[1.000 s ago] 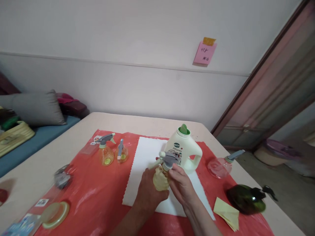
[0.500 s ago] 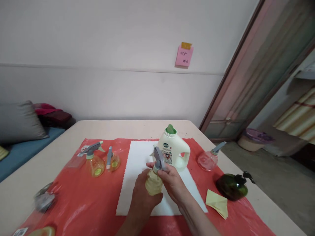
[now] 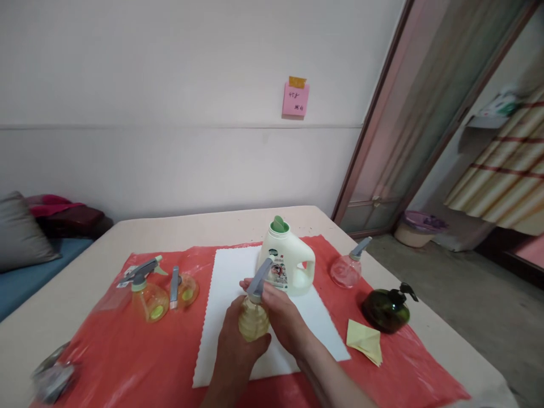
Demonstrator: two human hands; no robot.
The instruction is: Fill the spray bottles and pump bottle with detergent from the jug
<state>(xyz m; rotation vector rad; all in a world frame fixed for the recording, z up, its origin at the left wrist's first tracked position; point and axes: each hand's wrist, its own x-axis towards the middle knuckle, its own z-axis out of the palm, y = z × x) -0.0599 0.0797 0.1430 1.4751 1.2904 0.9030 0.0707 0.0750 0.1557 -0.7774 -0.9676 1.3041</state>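
Observation:
A pale yellow spray bottle (image 3: 254, 322) with a grey trigger head stands upright between my hands, above the white mat. My left hand (image 3: 238, 334) is wrapped round its ribbed body. Up at the collar, my right hand (image 3: 281, 309) has its fingers closed round the base of the spray head, partly behind it. Just past my hands stands a cream detergent jug (image 3: 298, 258), with something green in its uncapped mouth. The white mat (image 3: 225, 283) with a scalloped edge lies beneath the jug and my hands.
Two orange spray bottles (image 3: 151, 300) stand left on the red plastic sheet (image 3: 140, 351). Rightward are a clear spray bottle (image 3: 346, 271), a dark green pump bottle (image 3: 385, 310) and a folded yellow cloth (image 3: 364, 341). A crumpled grey item (image 3: 53, 379) lies near left.
The camera view has swung right. The spray head has turned round from pointing left to pointing away, while my left hand keeps hold of the body and my right hand stays at the head.

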